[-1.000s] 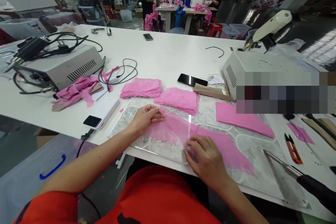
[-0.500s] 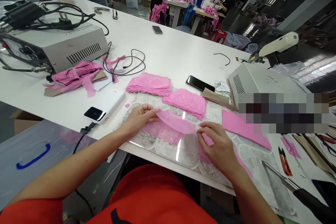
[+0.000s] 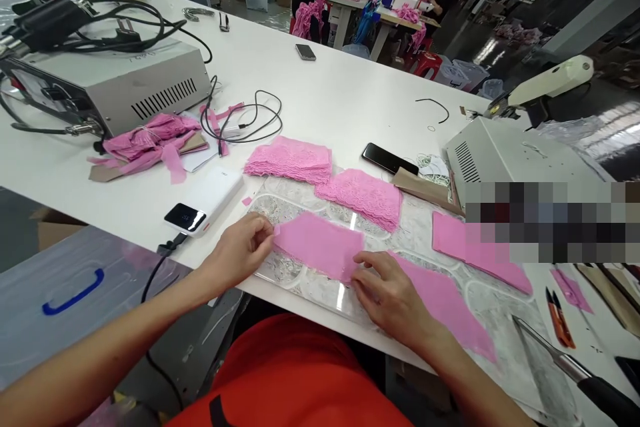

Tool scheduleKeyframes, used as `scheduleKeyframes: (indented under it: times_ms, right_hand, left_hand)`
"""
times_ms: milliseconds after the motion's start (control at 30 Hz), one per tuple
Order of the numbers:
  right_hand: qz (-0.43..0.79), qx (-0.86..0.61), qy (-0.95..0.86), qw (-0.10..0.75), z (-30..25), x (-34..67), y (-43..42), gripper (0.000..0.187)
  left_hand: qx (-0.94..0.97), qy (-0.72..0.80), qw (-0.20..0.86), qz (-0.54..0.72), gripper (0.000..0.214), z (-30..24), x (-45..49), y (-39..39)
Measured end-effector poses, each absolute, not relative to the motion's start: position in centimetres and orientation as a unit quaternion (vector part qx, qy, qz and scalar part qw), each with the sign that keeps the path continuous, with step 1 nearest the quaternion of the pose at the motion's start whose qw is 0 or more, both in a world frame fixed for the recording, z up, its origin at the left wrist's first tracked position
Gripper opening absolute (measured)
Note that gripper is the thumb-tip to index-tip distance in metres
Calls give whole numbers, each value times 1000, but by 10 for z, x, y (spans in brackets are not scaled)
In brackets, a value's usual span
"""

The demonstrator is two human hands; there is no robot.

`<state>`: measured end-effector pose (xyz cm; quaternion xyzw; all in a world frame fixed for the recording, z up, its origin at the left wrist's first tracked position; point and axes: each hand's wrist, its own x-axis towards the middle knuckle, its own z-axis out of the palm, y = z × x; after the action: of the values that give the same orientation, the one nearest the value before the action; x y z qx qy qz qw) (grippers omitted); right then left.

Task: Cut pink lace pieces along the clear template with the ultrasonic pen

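Note:
A thin pink fabric piece lies spread, nearly flat, on the clear plastic template at the table's front edge. My left hand pinches its left end, fingers curled. At the lower right corner, the thumb and fingertips of my right hand close on the fabric's edge. Another pink fabric piece lies flat to the right, partly behind my right wrist. Just beyond the template sit two stacks of pink lace pieces, a left stack and a right stack.
A pile of plain pink fabric, orange snips and a black-handled tool lie to the right. A power bank, cables and a grey machine box stand left. Behind the stacks lies a black phone. Co-workers sew in the background.
The pink piece, earlier held with its upper edge raised over a sheer lace layer, now lies flatter. My left hand has shifted left and down, my right hand left and down.

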<state>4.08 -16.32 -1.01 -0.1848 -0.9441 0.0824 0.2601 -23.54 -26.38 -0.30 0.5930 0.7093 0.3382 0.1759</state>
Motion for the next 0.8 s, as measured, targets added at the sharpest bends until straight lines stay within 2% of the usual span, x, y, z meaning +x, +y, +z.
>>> scheduleKeyframes:
  times_ms: [167, 333, 433, 600, 800]
  right_hand:
    - [113, -192, -939, 261, -7, 41, -151, 22]
    - [71, -207, -940, 263, -15, 38, -137, 31]
    - [33, -223, -941, 252, -22, 39, -133, 29]
    - [10, -260, -931, 257, -24, 47, -128, 27]
    - [39, -328, -888, 322, -9, 84, -129, 26]
  left_hand:
    - [671, 688, 1, 276, 20, -3, -231, -261]
    - [815, 545, 42, 191, 36, -13, -225, -247]
    - [825, 546, 45, 140, 42, -22, -226, -247]
    - [819, 560, -4, 123, 41, -28, -229, -257]
    - [834, 539, -34, 113, 40, -18, -221, -250]
